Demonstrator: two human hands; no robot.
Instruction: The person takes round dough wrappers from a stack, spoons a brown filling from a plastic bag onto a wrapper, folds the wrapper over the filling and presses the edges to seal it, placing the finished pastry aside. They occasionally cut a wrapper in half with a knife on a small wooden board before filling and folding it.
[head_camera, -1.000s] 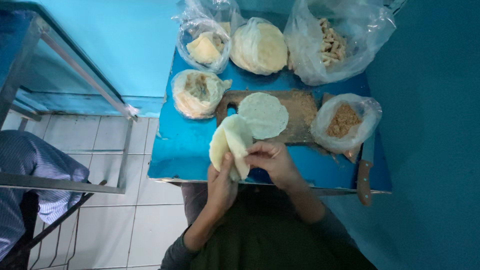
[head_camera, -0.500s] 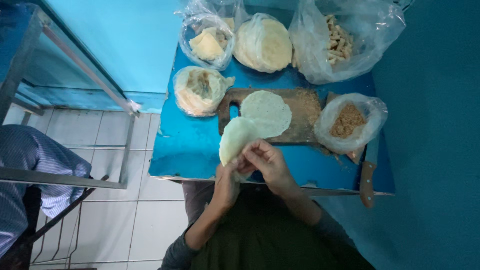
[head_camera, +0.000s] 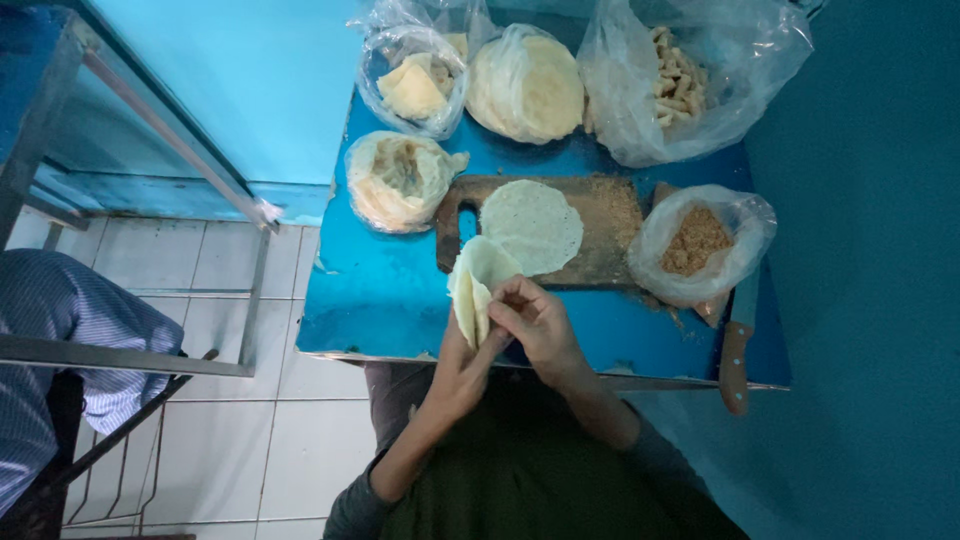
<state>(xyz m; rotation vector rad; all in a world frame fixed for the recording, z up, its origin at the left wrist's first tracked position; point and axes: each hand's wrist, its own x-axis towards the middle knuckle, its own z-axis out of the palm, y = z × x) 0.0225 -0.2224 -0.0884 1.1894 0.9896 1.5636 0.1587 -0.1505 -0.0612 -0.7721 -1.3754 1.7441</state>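
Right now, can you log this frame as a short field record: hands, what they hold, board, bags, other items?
left hand: under the folded wrapper, supporting it
right hand: pinching the folded wrapper's edge
folded wrapper: pale round sheet, held above the table's near edge
cutting board: wooden, one flat round wrapper lying on it
bags: crumbs bag right of board; four more behind
knife: at table's right edge
table: blue

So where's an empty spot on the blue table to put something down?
Bare blue table lies left of the cutting board, below the bag of wrappers. Another strip runs between board and knife. The far edge is crowded with bags.
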